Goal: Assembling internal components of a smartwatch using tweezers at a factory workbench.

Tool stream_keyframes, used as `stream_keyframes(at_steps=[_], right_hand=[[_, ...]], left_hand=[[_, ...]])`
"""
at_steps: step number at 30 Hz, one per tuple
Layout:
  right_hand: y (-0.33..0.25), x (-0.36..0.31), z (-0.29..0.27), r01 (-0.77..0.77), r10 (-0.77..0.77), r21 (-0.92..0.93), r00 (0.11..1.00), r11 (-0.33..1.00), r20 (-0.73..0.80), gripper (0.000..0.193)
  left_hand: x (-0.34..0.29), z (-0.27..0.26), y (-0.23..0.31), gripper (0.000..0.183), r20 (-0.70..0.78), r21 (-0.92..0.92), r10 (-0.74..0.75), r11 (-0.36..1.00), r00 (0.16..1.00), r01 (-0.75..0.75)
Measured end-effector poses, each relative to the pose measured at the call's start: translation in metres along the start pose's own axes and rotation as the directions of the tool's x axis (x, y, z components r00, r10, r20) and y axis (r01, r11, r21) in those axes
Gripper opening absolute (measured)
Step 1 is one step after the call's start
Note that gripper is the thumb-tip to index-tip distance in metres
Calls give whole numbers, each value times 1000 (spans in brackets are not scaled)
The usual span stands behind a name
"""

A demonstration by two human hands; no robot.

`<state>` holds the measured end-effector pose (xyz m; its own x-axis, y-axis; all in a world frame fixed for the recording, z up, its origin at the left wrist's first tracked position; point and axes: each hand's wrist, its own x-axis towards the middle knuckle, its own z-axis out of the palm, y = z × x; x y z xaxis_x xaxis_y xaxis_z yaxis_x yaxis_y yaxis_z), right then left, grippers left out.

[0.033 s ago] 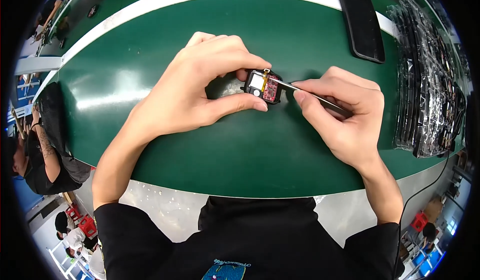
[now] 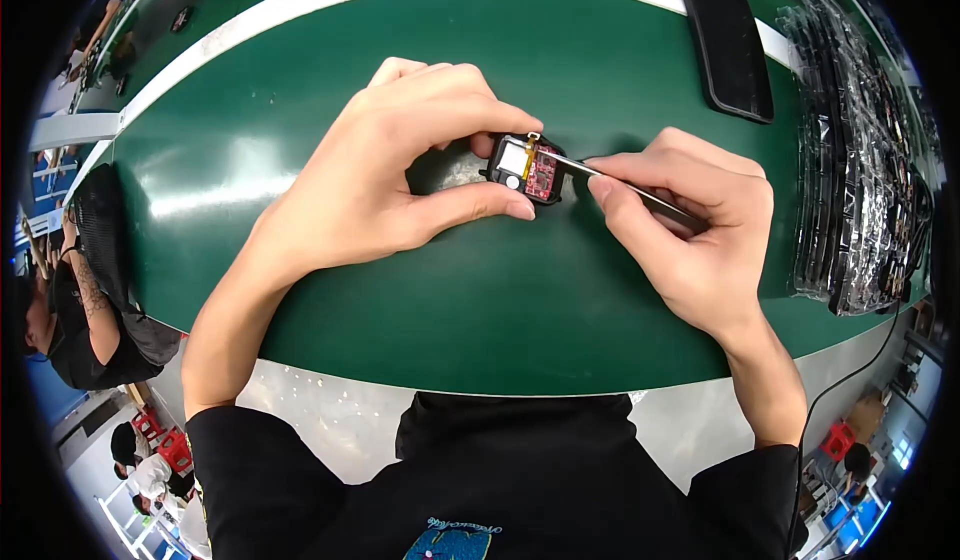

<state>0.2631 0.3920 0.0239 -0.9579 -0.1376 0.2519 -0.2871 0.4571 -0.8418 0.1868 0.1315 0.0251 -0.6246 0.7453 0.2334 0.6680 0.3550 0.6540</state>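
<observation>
The left hand (image 2: 395,165) pinches a boxy black device (image 2: 527,169); the right hand (image 2: 695,215) grips a slim metallic tool (image 2: 652,203).

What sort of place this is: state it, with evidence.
Probably an electronics workshop: an opened device with a red circuit board, plastic-wrapped black items stacked on the green bench, and another person nearby.

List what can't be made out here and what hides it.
All in the head view:
- Underside of the small black device: turned away from the camera.
- Rear end of the thin metal tool: covered by the right hand.
- Whether the tool's tip touches the red circuit board: too small to tell.
- Lower part of the blue shirt print: cut off by the bottom edge.
</observation>
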Motion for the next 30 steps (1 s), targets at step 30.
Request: stream_keyframes(at_steps=[30], right_hand=[[5,-3,4,213,-226,-198,973,957,-45,28]], left_hand=[[4,-3,0,50,-17,-33,-22,999,1000,22]])
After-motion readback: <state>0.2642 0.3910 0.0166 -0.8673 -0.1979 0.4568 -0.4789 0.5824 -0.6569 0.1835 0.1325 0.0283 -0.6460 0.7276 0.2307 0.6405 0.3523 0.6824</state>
